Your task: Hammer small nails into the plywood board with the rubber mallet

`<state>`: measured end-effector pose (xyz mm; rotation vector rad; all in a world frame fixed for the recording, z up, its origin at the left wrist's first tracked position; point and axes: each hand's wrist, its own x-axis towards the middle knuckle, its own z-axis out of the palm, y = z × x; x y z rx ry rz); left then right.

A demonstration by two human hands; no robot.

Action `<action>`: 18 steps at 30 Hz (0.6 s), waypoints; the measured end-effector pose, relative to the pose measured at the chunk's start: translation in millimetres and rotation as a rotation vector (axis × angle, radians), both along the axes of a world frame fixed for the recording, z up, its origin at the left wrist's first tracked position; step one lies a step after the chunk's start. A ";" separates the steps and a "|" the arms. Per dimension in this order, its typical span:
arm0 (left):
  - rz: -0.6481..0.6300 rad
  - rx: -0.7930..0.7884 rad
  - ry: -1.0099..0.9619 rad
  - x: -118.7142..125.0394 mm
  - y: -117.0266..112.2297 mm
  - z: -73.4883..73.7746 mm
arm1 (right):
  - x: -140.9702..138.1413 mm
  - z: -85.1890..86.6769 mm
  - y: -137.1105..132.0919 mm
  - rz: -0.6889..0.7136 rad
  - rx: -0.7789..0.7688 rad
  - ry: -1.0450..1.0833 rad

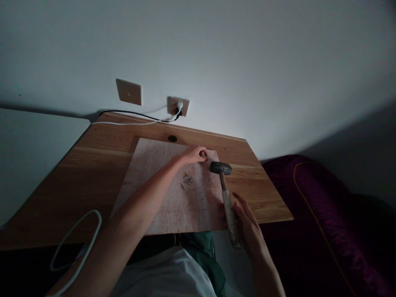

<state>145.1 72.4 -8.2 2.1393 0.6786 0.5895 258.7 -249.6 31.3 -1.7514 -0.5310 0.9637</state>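
Near the far right corner of the board (pixel 185 212), left hand (pixel 195 154) is curling its fingers, can't tell on what; right hand (pixel 249 225) is holding the hammer (pixel 228 202), head just right and bodyward of left.

We record dim light, strongest on the wall (pixel 222 99). We note deep shadow at lower right

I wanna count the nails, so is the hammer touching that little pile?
Apart: the head view shows a bare strip of board between the hammer and the nails.
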 end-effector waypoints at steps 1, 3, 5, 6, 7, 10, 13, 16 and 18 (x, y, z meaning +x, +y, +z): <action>-0.001 -0.004 -0.004 0.0 0.0 -0.2 | 1.3 -0.8 -0.6 0.005 -0.002 0.002; -0.008 -0.018 -0.010 0.2 0.0 -0.8 | 3.7 -3.4 -1.9 0.030 0.004 0.003; -0.012 -0.027 -0.018 0.8 0.0 -1.4 | 4.7 -6.9 -2.5 0.050 0.029 -0.005; -0.012 -0.028 -0.024 1.1 0.0 -1.6 | 4.5 -8.6 -2.5 0.052 0.050 -0.007; -0.011 -0.029 -0.028 1.4 0.0 -1.7 | 3.7 -10.1 -2.1 0.052 0.072 -0.008; -0.013 -0.026 -0.041 1.3 -0.1 -1.6 | 0.9 -13.1 0.3 0.050 0.111 -0.008; -0.021 -0.024 -0.040 0.1 0.1 -0.9 | 1.0 -13.7 2.3 0.045 0.097 -0.020; -0.027 -0.033 -0.035 -0.7 0.0 -0.5 | 3.8 -12.9 2.4 0.025 0.048 -0.009; -0.027 -0.031 -0.040 -0.7 -0.2 -0.6 | 4.6 -12.2 2.0 0.005 0.032 0.020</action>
